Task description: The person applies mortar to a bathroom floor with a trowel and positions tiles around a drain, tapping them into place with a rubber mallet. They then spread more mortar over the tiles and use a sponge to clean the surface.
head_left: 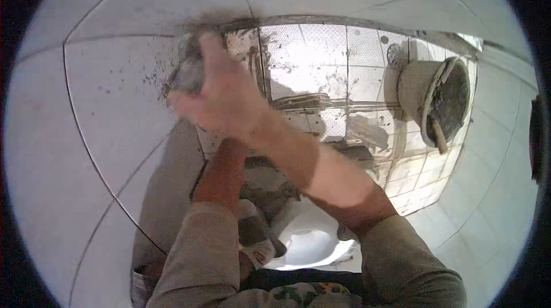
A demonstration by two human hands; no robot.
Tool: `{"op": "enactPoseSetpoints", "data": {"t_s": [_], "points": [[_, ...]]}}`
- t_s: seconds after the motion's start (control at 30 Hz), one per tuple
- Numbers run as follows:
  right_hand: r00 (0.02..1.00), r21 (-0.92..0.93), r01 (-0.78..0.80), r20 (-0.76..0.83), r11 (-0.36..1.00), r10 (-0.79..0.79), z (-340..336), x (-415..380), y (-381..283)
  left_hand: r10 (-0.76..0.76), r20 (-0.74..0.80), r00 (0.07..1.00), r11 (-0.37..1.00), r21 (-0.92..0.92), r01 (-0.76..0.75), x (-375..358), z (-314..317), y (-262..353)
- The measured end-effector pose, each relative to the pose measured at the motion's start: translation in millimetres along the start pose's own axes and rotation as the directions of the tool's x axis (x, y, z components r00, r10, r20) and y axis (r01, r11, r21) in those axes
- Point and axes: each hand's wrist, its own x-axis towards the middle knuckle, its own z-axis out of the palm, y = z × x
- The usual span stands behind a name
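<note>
My right hand (221, 87) reaches across to the corner where the left wall meets the tiled floor, and its outline is smeared by motion. Its thumb and fingers curve round a grey, blurred lump (189, 72), which may be a rag or sponge; I cannot make out its kind. Dark smears (160, 70) mark the wall tile beside it. My left forearm (224, 173) passes under the right one. The left hand itself is hidden behind my right wrist, so its fingers do not show.
A bucket (414, 87) of grey mortar stands at right, a wooden handle (439, 137) leaning out over its rim. Wet grout streaks (304, 101) cross the textured floor tiles (310, 47). Near the bucket lies a round drain (395, 53). A white rounded bowl (310, 242) sits below my arms.
</note>
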Motion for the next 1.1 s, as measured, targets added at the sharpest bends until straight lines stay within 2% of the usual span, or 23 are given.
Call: {"op": "enactPoseSetpoints", "data": {"t_s": [0.13, 0.2, 0.23, 0.27, 0.3, 0.37, 0.4, 0.43, 0.5, 0.53, 0.6, 0.63, 0.67, 0.7, 0.73, 0.8, 0.83, 0.87, 0.9, 0.93, 1.0, 1.03, 1.1], "points": [[0.998, 0.023, 0.054, -0.015, 0.998, -0.054, 15, 0, -7, 0.055, -0.023, 0.998, 0.987, -0.148, -0.057, -3, 27, -38], [0.991, 0.018, -0.097, 0.09, 0.995, 0.095, 16, 10, 0, 0.1, -0.07, 0.993, 0.968, -0.223, -0.113, -3, 36, -47], [0.992, 0.019, -0.095, 0.086, 0.995, 0.093, 19, 10, -2, -0.013, 0.073, 0.997, 0.999, 0.047, 0.009, 0, 14, -21], [0.999, 0.023, -0.031, 0.031, 0.999, 0.03, 24, 4, -5, -0.169, 0.18, 0.969, 0.94, 0.326, 0.103, -1, -7, 1], [0.999, 0.022, 0.034, -0.019, 0.999, -0.034, 27, 0, -6, -0.177, 0.181, 0.967, 0.939, 0.324, 0.111, 5, -23, 18], [1.0, 0.043, 0.02, -0.011, 0.999, -0.019, 25, -1, -10, -0.377, 0.373, 0.848, 0.871, 0.455, 0.187, 18, -41, 38], [1.0, 0.064, 0.015, -0.015, 0.998, -0.014, 24, 1, -13, -0.38, 0.368, 0.849, 0.869, 0.455, 0.192, 13, -36, 26], [1.0, 0.063, 0.02, -0.013, 0.998, -0.02, 24, 5, -10, -0.205, 0.274, 0.94, 0.965, 0.214, 0.149, 3, -22, 6], [0.99, 0.005, -0.097, 0.101, 0.995, 0.096, 21, 14, -1, -0.034, 0.126, 0.991, 0.999, -0.034, 0.039, -1, -10, -4], [0.991, 0.002, -0.094, 0.099, 0.996, 0.093, 24, 11, 2, -0.021, 0.104, 0.994, 0.998, -0.052, 0.026, -1, -5, -8], [0.987, -0.095, 0.107, -0.106, 0.99, -0.117, 29, 3, -1, -0.02, 0.079, 0.997, 0.997, -0.072, 0.025, 1, 1, -10], [0.989, -0.091, 0.103, -0.098, 0.991, -0.112, 26, 2, -3, -0.131, 0.185, 0.974, 0.991, -0.008, 0.134, 3, 4, -6], [0.997, 0.03, 0.062, -0.043, 0.998, -0.06, 21, 2, -4, -0.24, 0.281, 0.929, 0.971, 0.069, 0.23, 4, 4, -4], [1.0, 0.149, 0.015, 0.014, 0.989, -0.017, 15, 3, -8, -0.242, 0.283, 0.928, 0.97, 0.072, 0.231, 0, 0, -5], [1.0, 0.15, 0.015, 0.011, 0.989, -0.017, 17, 5, -2, -0.123, 0.212, 0.969, 0.991, -0.022, 0.131, -6, -6, -6], [0.998, -0.013, 0.037, -0.04, 0.999, -0.037, 21, 8, 12, 0.004, 0.125, 0.992, 0.994, -0.112, 0.01, 1, -13, 4], [0.999, -0.013, 0.036, -0.039, 0.999, -0.037, 17, 6, 6, -0.15, 0.252, 0.956, 0.968, 0.235, 0.09, 10, -24, 21], [0.998, 0.035, 0.049, -0.031, 0.998, -0.048, 13, -1, 1, -0.337, 0.316, 0.887, 0.82, 0.561, 0.112, 12, -33, 33], [0.998, 0.084, 0.063, -0.023, 0.994, -0.061, 10, -4, -2, -0.342, 0.317, 0.884, 0.82, 0.561, 0.116, 6, -25, 23], [0.998, 0.088, 0.056, -0.019, 0.995, -0.054, 11, -5, 1, -0.141, 0.209, 0.968, 0.941, 0.333, 0.065, -6, -20, 12], [1.0, 0.122, 0.02, -0.013, 0.992, -0.018, 11, -3, 11, 0.044, 0.039, 0.998, 0.994, 0.099, -0.048, -13, -15, 4], [1.0, 0.124, 0.017, -0.019, 0.992, -0.014, 15, -5, 17, 0.041, 0.058, 0.997, 0.996, -0.081, -0.036, -16, -17, 5], [0.994, 0.018, 0.088, -0.066, 0.996, -0.087, 20, -1, 19, 0.048, 0.068, 0.996, 0.966, -0.256, -0.029, -10, -20, 8]]}}
